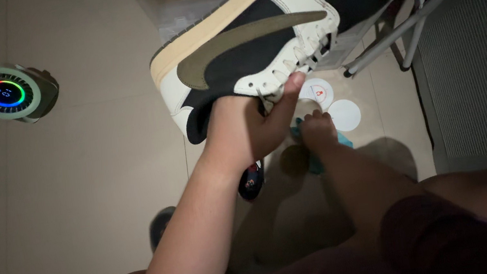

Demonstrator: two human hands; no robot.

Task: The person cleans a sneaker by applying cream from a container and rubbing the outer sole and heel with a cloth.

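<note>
A round device (4, 93) with a rainbow-lit ring sits on the tiled floor (87, 175) at left. The left hand (249, 131) holds a white-and-black sneaker (278, 27) aloft, grip closed inside its collar; lower right, the right hand (319, 131) clutches a teal cloth (343, 141).

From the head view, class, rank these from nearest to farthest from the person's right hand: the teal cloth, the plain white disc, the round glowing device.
Measured from the right hand:
1. teal cloth, in its grasp.
2. plain white disc, just beside it on the floor.
3. round glowing device, far across at upper left.
</note>
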